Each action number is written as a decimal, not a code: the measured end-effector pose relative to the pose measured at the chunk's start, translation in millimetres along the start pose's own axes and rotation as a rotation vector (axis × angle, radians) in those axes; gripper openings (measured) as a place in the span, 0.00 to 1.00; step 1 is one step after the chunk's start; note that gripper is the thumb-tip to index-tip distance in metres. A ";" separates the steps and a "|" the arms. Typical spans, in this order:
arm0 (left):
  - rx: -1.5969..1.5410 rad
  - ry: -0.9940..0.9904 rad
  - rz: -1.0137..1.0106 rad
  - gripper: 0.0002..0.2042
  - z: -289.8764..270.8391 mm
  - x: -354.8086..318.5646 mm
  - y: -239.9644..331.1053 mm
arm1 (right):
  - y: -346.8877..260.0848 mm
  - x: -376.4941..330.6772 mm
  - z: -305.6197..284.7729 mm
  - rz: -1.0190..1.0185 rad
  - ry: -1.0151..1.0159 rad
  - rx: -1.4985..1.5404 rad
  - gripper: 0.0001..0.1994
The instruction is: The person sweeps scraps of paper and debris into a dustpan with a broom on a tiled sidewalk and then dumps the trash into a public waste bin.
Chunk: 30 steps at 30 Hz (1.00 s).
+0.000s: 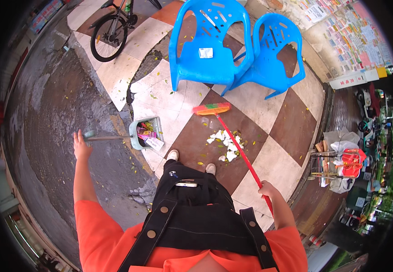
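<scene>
My right hand (pixel 267 189) is closed around the red stick of a broom (pixel 237 143). Its orange-and-green bristle head (pixel 211 109) rests on the tiles beyond a scatter of white crumpled scraps (pixel 226 144) and leaves. On the left, my left hand (pixel 82 145) has its fingers stretched out, right against the grip end of a long-handled dustpan (pixel 136 141). Whether the palm bears on that grip cannot be made out. Inside the grey-green pan lie a purple-pink packet (pixel 146 133), a white piece (pixel 154 143) and yellow-green leaves.
Two blue plastic armchairs (pixel 188 61) (pixel 269 68) stand ahead, a white packet (pixel 206 53) on the left seat. Farther left is a bicycle (pixel 109 38). Rough grey concrete (pixel 47 118) borders the checkered tiles. A loaded cart (pixel 337 164) stands at the right.
</scene>
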<state>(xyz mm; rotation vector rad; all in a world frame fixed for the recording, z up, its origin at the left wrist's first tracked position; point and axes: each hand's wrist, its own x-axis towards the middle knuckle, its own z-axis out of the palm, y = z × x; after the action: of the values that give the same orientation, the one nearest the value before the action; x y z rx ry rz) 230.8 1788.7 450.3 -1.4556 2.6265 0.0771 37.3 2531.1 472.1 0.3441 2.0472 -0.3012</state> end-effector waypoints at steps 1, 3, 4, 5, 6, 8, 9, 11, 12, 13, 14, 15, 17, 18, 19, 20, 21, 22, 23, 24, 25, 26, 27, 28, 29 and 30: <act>0.048 0.014 0.017 0.41 -1.1 6.8 1.8 | 0.9 1.2 11.7 0.016 0.042 -0.059 0.15; 0.142 0.043 0.053 0.37 -4.7 18.1 9.2 | 10.6 4.6 30.2 0.048 0.123 -0.179 0.14; 0.168 0.045 0.083 0.33 -6.3 24.1 3.6 | 11.7 1.3 34.1 0.107 0.149 -0.256 0.13; 0.191 0.044 0.123 0.29 -6.8 34.5 1.0 | 30.5 4.3 39.9 0.080 0.175 -0.382 0.13; 0.212 0.043 0.163 0.25 -7.3 41.6 -1.4 | 51.8 3.6 44.7 0.126 0.194 -0.435 0.13; 0.130 -0.081 0.397 0.16 -7.5 49.1 -0.4 | 45.9 -29.7 33.8 0.233 0.204 -0.480 0.13; 0.084 -0.143 0.511 0.12 -8.6 51.4 1.4 | 44.4 -43.7 29.6 0.310 0.193 -0.494 0.13; -0.014 -0.157 0.623 0.10 -10.3 30.3 28.2 | 60.2 -62.6 23.6 0.397 0.186 -0.511 0.14; 0.072 -0.220 0.554 0.10 -4.4 19.2 34.4 | 65.1 -73.3 17.8 0.410 0.194 -0.508 0.14; 0.155 -0.277 0.487 0.10 -4.4 11.0 44.2 | 72.4 -82.3 13.8 0.397 0.246 -0.526 0.13; 0.135 -0.244 0.445 0.10 -3.5 8.2 44.5 | 64.4 -95.2 6.0 0.373 0.278 -0.515 0.13; 0.114 -0.212 0.400 0.10 -2.5 4.6 43.1 | 56.1 -106.2 -3.9 0.349 0.311 -0.507 0.12; 0.063 -0.165 0.316 0.10 -3.4 -7.9 35.2 | 69.3 -114.3 -15.9 0.288 0.347 -0.539 0.11; 0.029 -0.147 0.274 0.10 -5.5 -16.5 28.8 | 75.6 -117.4 -23.4 0.255 0.367 -0.558 0.10; -0.004 -0.124 0.232 0.10 -7.5 -24.0 22.8 | 75.6 -121.3 -31.0 0.240 0.370 -0.584 0.10; -0.003 -0.099 0.144 0.11 -6.5 -35.9 14.6 | 74.2 -124.7 -40.5 0.220 0.373 -0.614 0.10; -0.038 -0.068 0.089 0.12 -5.8 -52.0 3.5 | 76.1 -123.0 -49.9 0.198 0.378 -0.647 0.10; -0.071 -0.033 0.038 0.12 -6.8 -70.1 -8.7 | 84.2 -116.0 -56.0 0.138 0.396 -0.685 0.09; -0.105 0.003 -0.016 0.12 -6.3 -89.7 -20.5 | 86.7 -106.1 -62.2 0.067 0.380 -0.668 0.09; -0.140 0.081 -0.068 0.12 -4.3 -113.7 -32.9 | 86.4 -94.1 -68.2 -0.006 0.365 -0.653 0.09; -0.173 0.162 -0.122 0.12 -1.1 -140.2 -44.8 | 86.0 -80.9 -73.2 -0.082 0.349 -0.640 0.10; -0.253 0.147 -0.224 0.11 4.9 -167.3 -56.7 | 87.1 -63.2 -78.2 -0.162 0.298 -0.618 0.11; -0.334 0.134 -0.327 0.11 10.9 -194.8 -67.8 | 88.5 -43.3 -79.2 -0.244 0.244 -0.597 0.12; -0.418 0.119 -0.440 0.10 19.5 -226.0 -71.7 | 84.4 -25.3 -78.8 -0.254 0.185 -0.615 0.13; -0.524 0.140 -0.473 0.09 26.9 -258.4 -65.8 | 84.1 -8.6 -78.0 -0.261 0.124 -0.634 0.15; -0.627 0.166 -0.509 0.08 33.6 -293.2 -57.4 | 91.0 8.7 -77.5 -0.244 0.104 -0.688 0.16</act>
<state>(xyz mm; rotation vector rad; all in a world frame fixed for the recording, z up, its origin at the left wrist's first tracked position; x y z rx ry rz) 435.9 2008.2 460.7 -2.3712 2.3550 0.8116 3.8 2643.9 494.7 -0.3196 2.1547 0.2860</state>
